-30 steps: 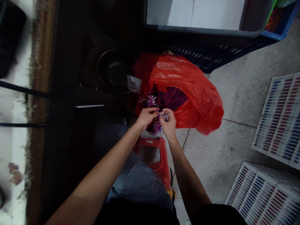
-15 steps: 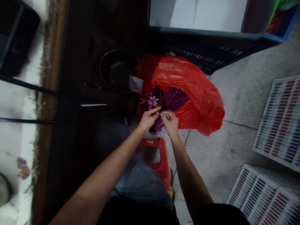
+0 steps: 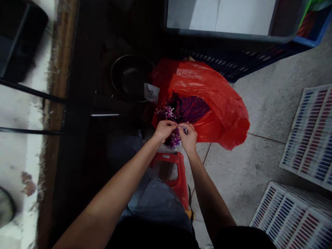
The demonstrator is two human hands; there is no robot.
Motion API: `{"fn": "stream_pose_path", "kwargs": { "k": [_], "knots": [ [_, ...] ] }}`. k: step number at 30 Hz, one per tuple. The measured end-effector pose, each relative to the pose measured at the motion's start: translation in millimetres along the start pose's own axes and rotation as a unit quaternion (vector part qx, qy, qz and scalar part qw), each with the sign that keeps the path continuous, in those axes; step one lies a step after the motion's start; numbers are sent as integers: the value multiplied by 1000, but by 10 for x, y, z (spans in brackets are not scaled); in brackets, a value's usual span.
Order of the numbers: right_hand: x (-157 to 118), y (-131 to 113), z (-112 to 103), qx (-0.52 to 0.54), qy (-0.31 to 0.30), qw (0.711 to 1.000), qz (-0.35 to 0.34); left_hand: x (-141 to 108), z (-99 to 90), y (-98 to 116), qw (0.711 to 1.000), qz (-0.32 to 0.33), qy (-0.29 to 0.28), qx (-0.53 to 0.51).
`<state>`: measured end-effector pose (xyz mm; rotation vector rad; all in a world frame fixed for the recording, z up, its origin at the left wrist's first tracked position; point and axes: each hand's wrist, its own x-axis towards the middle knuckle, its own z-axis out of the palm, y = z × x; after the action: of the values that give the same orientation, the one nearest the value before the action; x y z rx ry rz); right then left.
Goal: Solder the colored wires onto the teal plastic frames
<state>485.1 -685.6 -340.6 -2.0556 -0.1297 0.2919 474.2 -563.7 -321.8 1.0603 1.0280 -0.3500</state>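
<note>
A bundle of purple cords (image 3: 193, 109) lies in the mouth of a red plastic bag (image 3: 220, 93). At its near end are clusters of small shiny beads (image 3: 169, 111), and another purple beaded clump (image 3: 173, 140) hangs below my fingers. My left hand (image 3: 165, 129) is closed in a pinch on a thin cord in front of the bag. Close beside it, my right hand (image 3: 188, 136) pinches the same spot, with some shiny beads against its fingers. The fingertips almost touch, and the exact point they grip is too small to make out.
Under my hands is a red plastic stool (image 3: 178, 173). A dark round pan (image 3: 132, 77) and a white paper label (image 3: 151, 92) lie left of the bag. Behind stands a blue crate (image 3: 241, 65) beneath a grey tray (image 3: 230, 36); white slatted baskets (image 3: 308, 138) are at right.
My left fingers have curled in from a more stretched-out pose into a tighter pinch beside my right fingertips. My right hand, the bag and the cords stay nearly in place.
</note>
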Motion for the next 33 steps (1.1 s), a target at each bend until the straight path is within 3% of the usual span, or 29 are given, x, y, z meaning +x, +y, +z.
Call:
{"fn": "stream_pose_path", "kwargs": {
  "k": [8, 14, 20, 23, 33],
  "knots": [
    [-46, -28, 16, -31, -4, 999, -25, 19, -40, 21, 999, -14, -28, 11],
    [-37, -34, 13, -65, -17, 997, -31, -18, 8, -33, 1000, 14, -23, 1],
    [-92, -19, 48, -84, -5, 996, -37, -5, 109, -142, 994, 66, 70, 60],
    [-111, -14, 52, -85, 5, 996, -40, 1, 124, -192, 993, 61, 95, 40],
    [-160, -17, 43, -87, 12, 995, -51, -9, 47, -154, 999, 13, 42, 2]
  ]
}}
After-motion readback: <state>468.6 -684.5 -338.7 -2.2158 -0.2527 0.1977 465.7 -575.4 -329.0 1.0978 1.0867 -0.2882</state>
